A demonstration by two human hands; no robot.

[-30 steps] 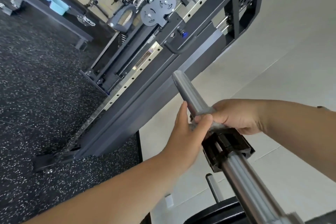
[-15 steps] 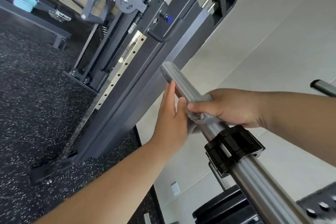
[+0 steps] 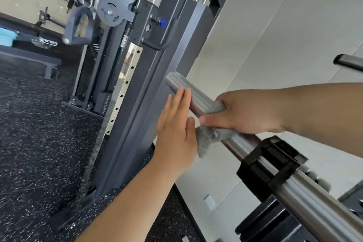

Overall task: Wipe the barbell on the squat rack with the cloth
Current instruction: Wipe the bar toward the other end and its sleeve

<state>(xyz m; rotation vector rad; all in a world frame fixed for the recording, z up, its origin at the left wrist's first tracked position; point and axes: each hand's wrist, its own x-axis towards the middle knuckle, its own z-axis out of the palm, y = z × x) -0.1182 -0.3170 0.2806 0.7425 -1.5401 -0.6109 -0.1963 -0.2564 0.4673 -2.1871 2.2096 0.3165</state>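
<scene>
right hand (image 3: 247, 116) wraps grey cloth (image 3: 211, 135) round barbell sleeve (image 3: 188, 92) | left hand (image 3: 176, 127) flat, fingers straight against it | no readable writing

Pulley plate (image 3: 117, 0) top ctr; bench (image 3: 29, 58) far back; teal tub (image 3: 7, 35), prob., blurred.

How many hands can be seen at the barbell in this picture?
2. The left hand lies flat, fingers straight, beside the barbell near its end; the right hand grips the grey cloth around it.
</scene>
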